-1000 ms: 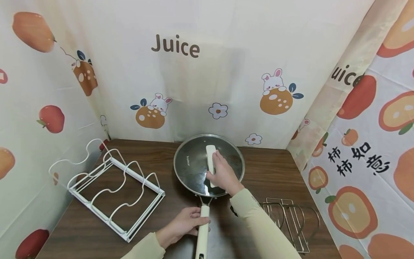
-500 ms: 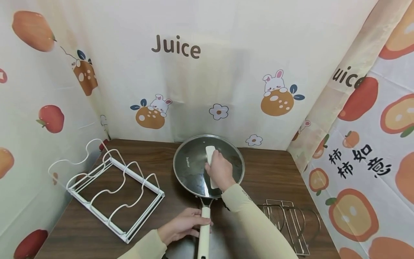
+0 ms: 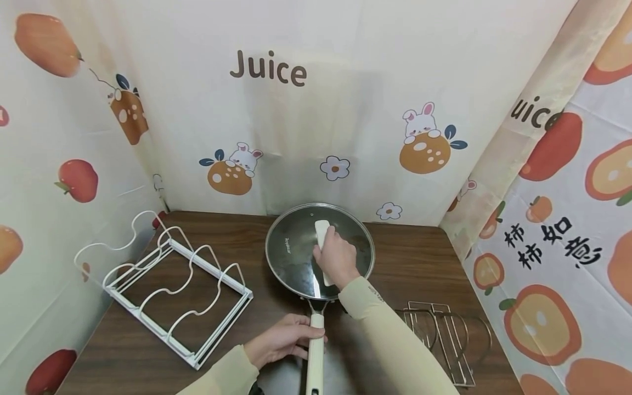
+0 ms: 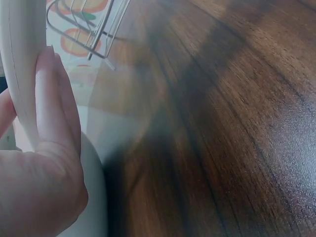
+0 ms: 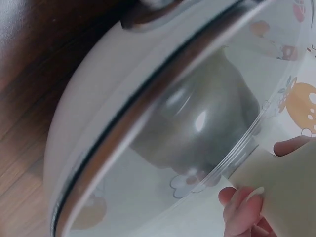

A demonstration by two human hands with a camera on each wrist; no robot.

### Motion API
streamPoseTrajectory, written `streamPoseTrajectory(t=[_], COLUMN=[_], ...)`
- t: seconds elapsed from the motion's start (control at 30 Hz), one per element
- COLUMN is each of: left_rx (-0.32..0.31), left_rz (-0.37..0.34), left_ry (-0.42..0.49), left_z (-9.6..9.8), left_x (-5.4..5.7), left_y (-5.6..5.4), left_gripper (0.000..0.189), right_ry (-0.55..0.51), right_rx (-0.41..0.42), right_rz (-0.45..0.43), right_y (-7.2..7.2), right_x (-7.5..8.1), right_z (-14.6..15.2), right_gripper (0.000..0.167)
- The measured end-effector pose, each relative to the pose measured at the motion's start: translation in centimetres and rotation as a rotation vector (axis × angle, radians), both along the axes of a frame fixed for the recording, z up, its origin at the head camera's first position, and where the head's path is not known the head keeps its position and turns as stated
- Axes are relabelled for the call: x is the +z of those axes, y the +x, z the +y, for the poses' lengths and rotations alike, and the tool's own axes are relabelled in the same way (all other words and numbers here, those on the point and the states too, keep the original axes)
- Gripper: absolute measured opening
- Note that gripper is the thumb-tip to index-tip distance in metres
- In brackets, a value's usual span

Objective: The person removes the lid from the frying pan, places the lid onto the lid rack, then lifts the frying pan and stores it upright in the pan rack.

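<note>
A frying pan, cream-white on the outside (image 5: 84,103), stands on the wooden table under a glass lid (image 3: 291,271) with a metal rim. My left hand (image 3: 282,339) holds the pan's long cream handle (image 3: 315,367), its thumb across the top; the left wrist view shows fingers (image 4: 52,103) against the handle's side. Over the lid, my right hand (image 3: 338,258) grips the upright cream lid knob (image 3: 322,228), a long flat bar. Fingertips (image 5: 244,210) curl around that knob in the right wrist view. The lid appears seated on the pan. My right hand hides the knob's middle.
A white wire rack (image 3: 180,296) with wavy dividers lies on the table at the left. On the right stands a smaller metal wire rack (image 3: 446,343), partly behind my right sleeve. Fruit-printed curtains (image 3: 316,109) enclose the table (image 3: 405,252) at the back and sides.
My right hand's fingers, straighter along the lid knob a second ago, have curled around it. My left hand keeps its hold on the pan handle, and the pan and lid have hardly moved.
</note>
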State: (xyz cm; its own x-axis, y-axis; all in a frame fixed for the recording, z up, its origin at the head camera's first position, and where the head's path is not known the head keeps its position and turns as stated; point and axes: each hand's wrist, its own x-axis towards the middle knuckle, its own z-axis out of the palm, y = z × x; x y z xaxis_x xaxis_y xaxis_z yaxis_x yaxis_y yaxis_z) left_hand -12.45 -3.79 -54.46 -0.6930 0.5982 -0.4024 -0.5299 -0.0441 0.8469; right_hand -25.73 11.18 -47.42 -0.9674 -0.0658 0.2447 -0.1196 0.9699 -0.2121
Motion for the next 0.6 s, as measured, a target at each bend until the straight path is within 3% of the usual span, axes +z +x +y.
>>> streamPoseTrajectory(t=[0.6], left_rx=[0.018], left_rz=[0.030], left_ry=[-0.007], left_z=[0.65], left_x=[0.15], left_y=[-0.12], left_gripper=[0.026], right_ry=[0.001], right_rx=[-0.001], right_rz=[-0.023], right_y=[-0.54], right_x=[-0.17], right_z=[-0.03], right_gripper=[0.042])
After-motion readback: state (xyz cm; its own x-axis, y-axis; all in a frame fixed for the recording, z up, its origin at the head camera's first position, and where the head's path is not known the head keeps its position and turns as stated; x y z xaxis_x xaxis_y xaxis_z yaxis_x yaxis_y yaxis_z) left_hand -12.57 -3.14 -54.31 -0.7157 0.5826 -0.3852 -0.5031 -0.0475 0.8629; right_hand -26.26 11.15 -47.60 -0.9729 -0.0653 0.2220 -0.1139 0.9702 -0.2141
